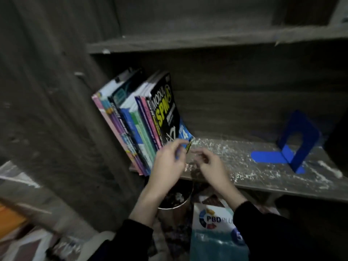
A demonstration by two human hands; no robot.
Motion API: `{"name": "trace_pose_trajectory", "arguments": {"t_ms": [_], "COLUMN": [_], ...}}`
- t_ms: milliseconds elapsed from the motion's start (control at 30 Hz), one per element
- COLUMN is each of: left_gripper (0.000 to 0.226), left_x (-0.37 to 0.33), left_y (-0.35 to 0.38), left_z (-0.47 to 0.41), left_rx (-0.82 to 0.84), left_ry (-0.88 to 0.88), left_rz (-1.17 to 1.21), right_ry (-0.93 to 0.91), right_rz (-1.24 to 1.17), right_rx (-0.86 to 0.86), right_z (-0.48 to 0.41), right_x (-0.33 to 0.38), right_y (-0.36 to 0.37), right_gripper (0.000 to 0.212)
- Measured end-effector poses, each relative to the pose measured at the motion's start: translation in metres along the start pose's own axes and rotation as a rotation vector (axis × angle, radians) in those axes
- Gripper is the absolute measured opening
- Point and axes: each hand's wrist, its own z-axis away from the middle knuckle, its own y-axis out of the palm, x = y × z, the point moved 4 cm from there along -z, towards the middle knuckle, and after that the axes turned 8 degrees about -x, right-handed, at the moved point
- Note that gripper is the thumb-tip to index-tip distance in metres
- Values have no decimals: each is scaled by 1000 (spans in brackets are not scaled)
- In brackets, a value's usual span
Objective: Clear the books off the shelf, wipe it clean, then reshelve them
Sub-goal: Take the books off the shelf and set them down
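I judge the clearing step only part done: the books (139, 121) lean at the left end of the dusty shelf (263, 185), so next I need a firm grip on the outermost black one. My left hand (167, 162) curls at its lower front corner, though blur hides any hold. My right hand (211, 164) hovers beside it, loosely curled and empty.

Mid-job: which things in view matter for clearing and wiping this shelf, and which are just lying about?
For the job: leaning books; dusty shelf board; blue bookend standing on it; PBD Plus book below, possibly already cleared; left hand and right hand at the books.
Lying about: round tin under the shelf edge; orange thing at lower left.
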Motion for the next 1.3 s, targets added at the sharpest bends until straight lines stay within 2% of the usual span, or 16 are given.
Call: {"name": "trace_pose_trajectory", "arguments": {"t_ms": [67, 133, 200, 300, 400, 533, 667, 800, 1033, 1133, 1300], "left_gripper": [28, 37, 56, 77, 76, 75, 69, 72, 80, 67, 66], "left_x": [-11, -15, -14, -12, -13, -19, -27, -29, -16, -19, -28], "left_y": [-33, -61, -78, -85, -83, -76, -58, -36, -32, -28, -14], "left_z": [-14, -24, -33, -43, -48, -45, -50, -61, -68, -67, -66], "left_rx": [-204, -369, -433, -336, -256, -286, -257, -174, -379, -404, -417], "left_ry": [37, -13, -78, -126, -134, -4, 102, 85, 68, 81, 110], "left_rz": [14, -2, -58, -177, -258, -405, -309, -332, -275, -264, -254], "right_ry": [-45, -69, -84, -101, -99, -137, -180, -176, -167, -183, -204], "right_rz": [-54, -70, -76, -31, 3, -38, -79, -80, -114, -30, 8], "right_rx": [66, 145, 204, 228, 249, 190, 148, 169, 233, 265, 239], "right_z": [-5, -7, -6, -4, -3, -2, 1, 2, -6, -7, 2], "right_x": [29, 53, 70, 80, 82, 81, 75, 68, 59, 53, 42], "right_y": [14, 26, 35, 43, 47, 47, 38, 33, 41, 46, 49], "right_gripper": [42, 56, 64, 67, 70, 84, 93, 92, 90, 92, 98]}}
